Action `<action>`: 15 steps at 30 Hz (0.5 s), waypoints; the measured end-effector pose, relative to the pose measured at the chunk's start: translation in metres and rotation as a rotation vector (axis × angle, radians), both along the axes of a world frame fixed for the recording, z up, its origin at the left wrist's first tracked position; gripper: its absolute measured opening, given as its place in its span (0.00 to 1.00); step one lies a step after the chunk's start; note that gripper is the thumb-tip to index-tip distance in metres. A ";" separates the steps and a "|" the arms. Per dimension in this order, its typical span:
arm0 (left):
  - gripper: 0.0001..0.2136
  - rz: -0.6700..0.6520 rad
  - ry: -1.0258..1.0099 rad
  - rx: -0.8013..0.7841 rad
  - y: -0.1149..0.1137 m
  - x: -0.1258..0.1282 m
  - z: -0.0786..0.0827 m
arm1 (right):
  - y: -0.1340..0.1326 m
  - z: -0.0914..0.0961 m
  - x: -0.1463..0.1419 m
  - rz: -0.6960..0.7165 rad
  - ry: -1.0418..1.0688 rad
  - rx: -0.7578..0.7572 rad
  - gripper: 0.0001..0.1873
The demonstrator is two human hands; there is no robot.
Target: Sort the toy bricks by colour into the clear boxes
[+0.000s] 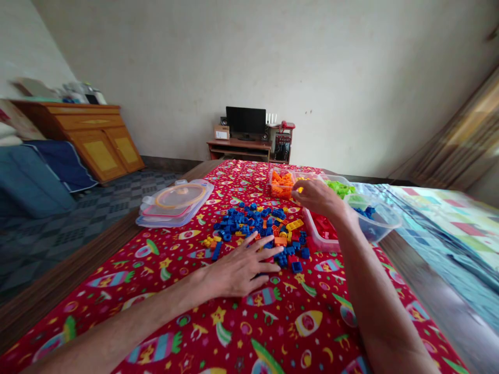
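Observation:
A loose pile of toy building bricks [249,221], mostly blue with some yellow, orange and red, lies on the red patterned tablecloth [163,306]. My left hand [244,267] rests at the pile's near edge, palm down with fingers spread, holding nothing. Over the containers right of the pile is my right hand [322,197], its fingers pinched around a small yellow brick [300,190]. Just left of it, orange bricks [281,183] fill a clear container. Below my right hand stands a container of red bricks [323,226], partly hidden by my forearm.
Light green bricks [340,189] fill a container at the far right, beside a clear round bowl [380,221] with some blue bricks [365,212]. Stacked plastic lids [175,203] lie left of the pile. A bed [440,223] adjoins the table's right side; a monitor [246,122] stands beyond.

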State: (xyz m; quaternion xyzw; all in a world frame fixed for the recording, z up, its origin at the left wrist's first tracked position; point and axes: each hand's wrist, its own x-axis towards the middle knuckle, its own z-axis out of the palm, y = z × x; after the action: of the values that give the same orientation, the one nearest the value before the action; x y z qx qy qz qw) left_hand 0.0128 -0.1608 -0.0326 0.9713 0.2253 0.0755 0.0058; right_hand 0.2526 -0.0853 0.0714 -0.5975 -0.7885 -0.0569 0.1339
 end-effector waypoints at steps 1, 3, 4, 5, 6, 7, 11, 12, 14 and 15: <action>0.17 0.058 0.000 0.011 0.006 -0.004 -0.004 | -0.002 -0.001 -0.006 0.028 -0.001 -0.008 0.17; 0.18 0.171 -0.003 0.016 0.022 -0.015 -0.011 | -0.005 -0.003 -0.013 0.064 -0.014 -0.023 0.16; 0.19 0.217 -0.006 0.009 0.030 -0.021 -0.014 | -0.006 -0.003 -0.016 0.074 -0.021 -0.032 0.15; 0.20 0.252 -0.014 -0.003 0.038 -0.026 -0.016 | -0.006 -0.004 -0.018 0.081 -0.027 -0.040 0.15; 0.20 0.278 -0.025 -0.019 0.045 -0.031 -0.017 | -0.007 -0.004 -0.019 0.088 -0.032 -0.050 0.15; 0.21 0.295 -0.037 -0.036 0.050 -0.035 -0.017 | -0.007 -0.004 -0.020 0.096 -0.037 -0.061 0.15; 0.22 0.365 -0.089 -0.075 0.063 -0.049 -0.015 | -0.009 -0.006 -0.023 0.126 -0.057 -0.078 0.14; 0.22 0.388 -0.100 -0.082 0.066 -0.052 -0.015 | -0.010 -0.007 -0.024 0.137 -0.067 -0.076 0.14; 0.23 0.430 -0.124 -0.086 0.072 -0.059 -0.017 | -0.010 -0.009 -0.028 0.169 -0.097 -0.084 0.14; 0.23 0.445 -0.136 -0.083 0.075 -0.063 -0.019 | -0.010 -0.011 -0.030 0.189 -0.114 -0.096 0.14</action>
State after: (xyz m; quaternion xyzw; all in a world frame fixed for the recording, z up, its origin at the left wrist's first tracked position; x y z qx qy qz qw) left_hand -0.0503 -0.0854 -0.0517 0.8894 0.4358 0.1310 0.0441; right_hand 0.2223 -0.0957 0.0602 -0.5222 -0.8494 -0.0400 0.0650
